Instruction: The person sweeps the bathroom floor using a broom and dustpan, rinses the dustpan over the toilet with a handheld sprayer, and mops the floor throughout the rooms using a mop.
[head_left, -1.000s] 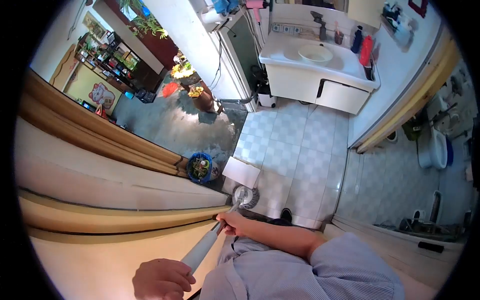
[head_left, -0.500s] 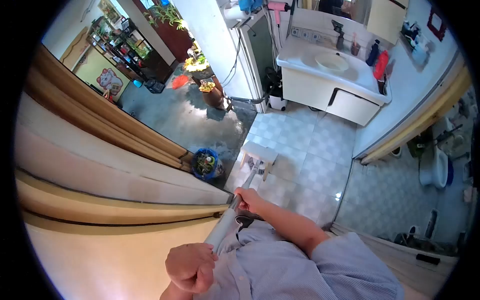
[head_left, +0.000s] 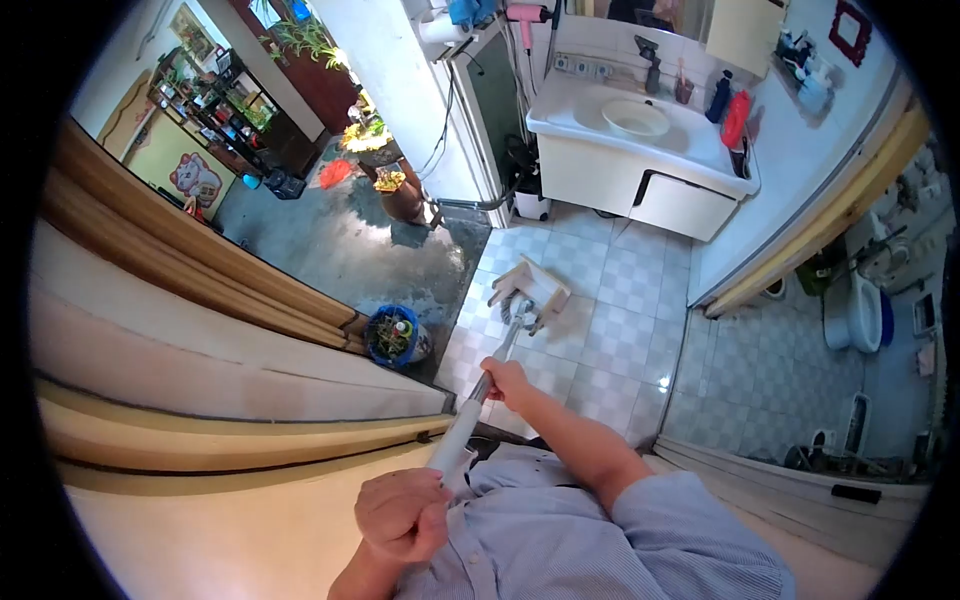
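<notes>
My left hand (head_left: 405, 515) is wrapped round the thick upper end of the mop's pale handle (head_left: 461, 432), close to my shirt. Lower down, my right hand (head_left: 505, 384) grips the thinner metal part of the same pole. The pole slants forward to the mop head (head_left: 518, 308), whose grey strands rest on the checkered tiles. A small wooden stool (head_left: 540, 287) lies tipped over there, its legs and underside showing. The mop head is right at its legs; whether they touch, I cannot tell.
A bin with a blue bag (head_left: 392, 336) stands left of the mop. Ahead is a washbasin cabinet (head_left: 640, 180). A wooden door frame (head_left: 815, 210) is at the right, a wall edge (head_left: 250, 400) at the left. Potted plants (head_left: 385, 160) stand in the far room.
The mop head has moved forward from the near floor by the wall. The stool has shifted forward and now lies tipped over. Both hands have moved right with the pole.
</notes>
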